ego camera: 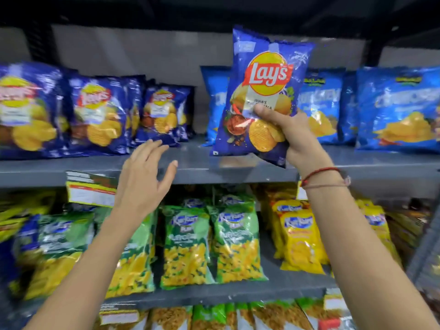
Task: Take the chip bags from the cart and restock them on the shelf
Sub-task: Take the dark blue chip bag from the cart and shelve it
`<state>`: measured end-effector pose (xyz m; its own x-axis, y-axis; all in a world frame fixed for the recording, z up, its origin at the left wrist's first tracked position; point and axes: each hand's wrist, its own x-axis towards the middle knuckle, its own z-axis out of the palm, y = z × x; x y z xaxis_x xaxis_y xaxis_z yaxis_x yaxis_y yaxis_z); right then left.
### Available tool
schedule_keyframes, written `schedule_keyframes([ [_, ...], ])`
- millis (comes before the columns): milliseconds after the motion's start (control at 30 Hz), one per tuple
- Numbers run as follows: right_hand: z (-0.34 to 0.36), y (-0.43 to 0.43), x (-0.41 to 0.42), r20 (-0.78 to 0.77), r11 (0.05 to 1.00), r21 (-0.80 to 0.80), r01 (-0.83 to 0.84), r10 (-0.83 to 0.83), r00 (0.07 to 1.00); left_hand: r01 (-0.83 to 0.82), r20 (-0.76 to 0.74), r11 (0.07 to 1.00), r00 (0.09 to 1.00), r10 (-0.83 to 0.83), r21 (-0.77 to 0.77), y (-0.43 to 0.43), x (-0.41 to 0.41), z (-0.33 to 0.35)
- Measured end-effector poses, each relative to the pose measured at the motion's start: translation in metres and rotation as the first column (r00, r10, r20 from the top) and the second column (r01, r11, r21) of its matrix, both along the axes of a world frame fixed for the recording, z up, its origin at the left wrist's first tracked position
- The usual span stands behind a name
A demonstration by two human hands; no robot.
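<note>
A dark blue Lay's chip bag (264,75) stands upright in the air just above the grey shelf (195,163), over a gap between two groups of bags. My right hand (292,136) grips its lower right corner. My left hand (145,179) is open, fingers spread, in front of the shelf edge, close to the nearest of the dark blue Lay's bags (159,115) that stand in rows on the left. The cart is out of view.
Light blue chip bags (395,108) fill the shelf's right side. The shelf below holds green Kurkure bags (188,244) and yellow Kurkure bags (300,239). A yellow price tag (91,194) hangs on the shelf edge. A dark shelf sits overhead.
</note>
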<state>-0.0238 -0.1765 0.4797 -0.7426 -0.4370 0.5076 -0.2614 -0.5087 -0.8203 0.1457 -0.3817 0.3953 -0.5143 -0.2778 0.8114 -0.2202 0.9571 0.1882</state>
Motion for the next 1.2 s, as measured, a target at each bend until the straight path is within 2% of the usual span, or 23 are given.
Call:
schedule_keyframes([
  [133,0.010,-0.068,0.011,0.005,0.993,0.024,-0.118,0.118,0.993,-0.109,0.097,0.992,0.990,0.103,0.058,-0.031,0.018,-0.008],
  [333,0.015,-0.150,0.015,-0.014,0.977,0.067,-0.202,0.203,0.979,-0.173,0.185,0.985,0.967,0.172,-0.014,-0.045,0.024,-0.013],
  [567,0.005,-0.214,0.010,0.051,0.962,0.145,-0.231,0.226,0.973,-0.172,0.168,0.985,0.971,0.170,-0.004,-0.051,0.023,-0.021],
  [733,-0.011,-0.239,0.002,0.099,0.962,0.188,-0.196,0.180,0.979,-0.146,0.145,0.989,0.979,0.145,-0.006,-0.052,0.024,-0.025],
  [1000,-0.022,-0.256,-0.017,0.140,0.956,0.270,-0.112,0.076,0.987,-0.138,0.067,0.990,0.988,0.138,-0.010,-0.052,0.023,-0.028],
  [1200,-0.025,-0.251,-0.020,0.133,0.943,0.304,-0.136,0.099,0.986,-0.145,0.044,0.989,0.988,0.147,-0.033,-0.054,0.020,-0.030],
])
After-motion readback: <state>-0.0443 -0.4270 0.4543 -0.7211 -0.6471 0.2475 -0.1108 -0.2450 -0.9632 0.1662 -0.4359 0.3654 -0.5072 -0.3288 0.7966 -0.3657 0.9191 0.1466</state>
